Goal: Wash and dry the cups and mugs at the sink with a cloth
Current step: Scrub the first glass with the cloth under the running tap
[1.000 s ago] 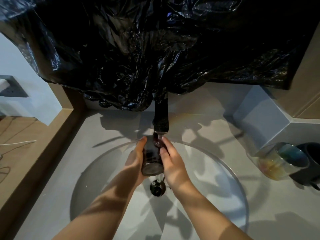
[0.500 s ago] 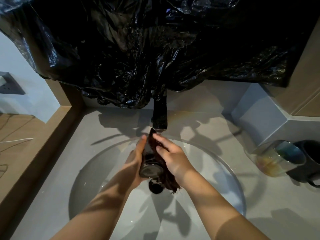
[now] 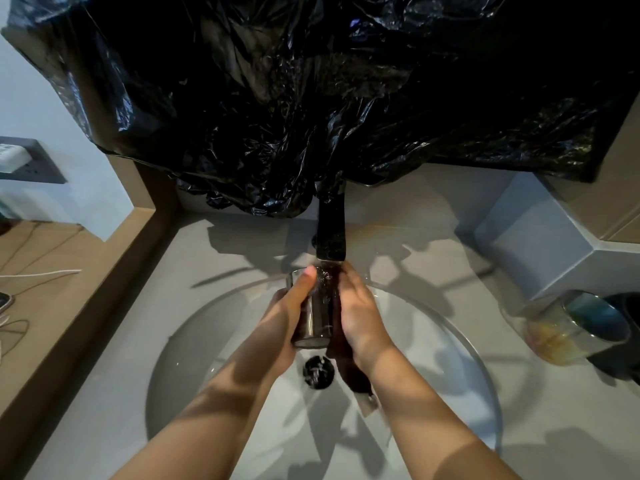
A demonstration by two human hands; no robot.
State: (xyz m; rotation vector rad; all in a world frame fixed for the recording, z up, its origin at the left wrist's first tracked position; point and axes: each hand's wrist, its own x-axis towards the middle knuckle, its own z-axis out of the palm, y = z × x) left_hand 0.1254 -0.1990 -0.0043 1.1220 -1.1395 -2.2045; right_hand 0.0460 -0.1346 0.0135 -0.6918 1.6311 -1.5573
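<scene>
Now my left grip (image 3: 287,320) is wrapped around the dark cup (image 3: 313,323), thumb along its side, holding it just under the faucet (image 3: 330,233) above the sink (image 3: 194,358). My right grip (image 3: 360,317) clasps the dark cloth (image 3: 349,372). A moment ago it hung loose; now it is pressed against the cup's side, and the cup has risen nearer the spout. I judge the scrubbing has begun. Drying remains, as do the iridescent glass (image 3: 571,327) and black mug (image 3: 627,313) on the tabletop (image 3: 433,258) beyond my right grip.
</scene>
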